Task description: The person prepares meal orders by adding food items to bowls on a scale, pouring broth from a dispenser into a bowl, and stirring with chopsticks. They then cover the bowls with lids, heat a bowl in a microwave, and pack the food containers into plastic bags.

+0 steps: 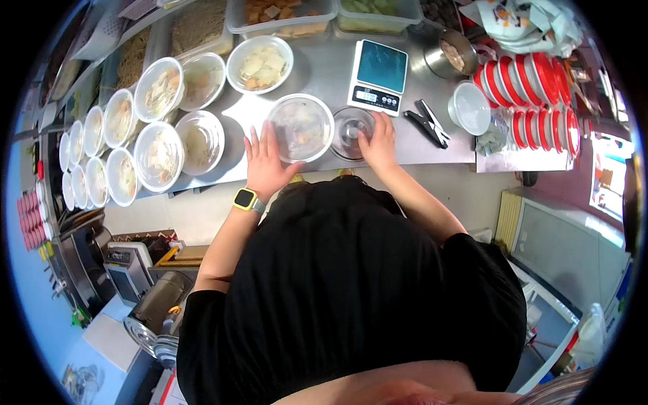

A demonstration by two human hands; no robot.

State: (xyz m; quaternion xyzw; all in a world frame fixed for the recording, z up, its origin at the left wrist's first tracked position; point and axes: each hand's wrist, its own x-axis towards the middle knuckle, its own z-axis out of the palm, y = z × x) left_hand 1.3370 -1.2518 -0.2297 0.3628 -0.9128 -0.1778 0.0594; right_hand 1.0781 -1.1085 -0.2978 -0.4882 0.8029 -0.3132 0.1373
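A round plastic bowl [300,128] with a clear lid stands near the front edge of the steel counter. My left hand [266,162] is open against its left side, fingers stretched out. Right of this bowl lies a round clear plastic lid [348,135]; I cannot tell whether it is one or a stack. My right hand [380,145] grips its right edge, thumb on top. Just behind that hand is a white digital kitchen scale [379,75] with a lit display. An uncovered bowl [260,64] of pale and orange pieces sits farther back.
Several filled bowls [158,156] line the counter's left side. Food tubs [281,17] stand at the back. To the right are black-handled scissors or pliers [428,125], white bowls [469,108], a metal pot [447,55] and red-and-white stacked containers [520,79].
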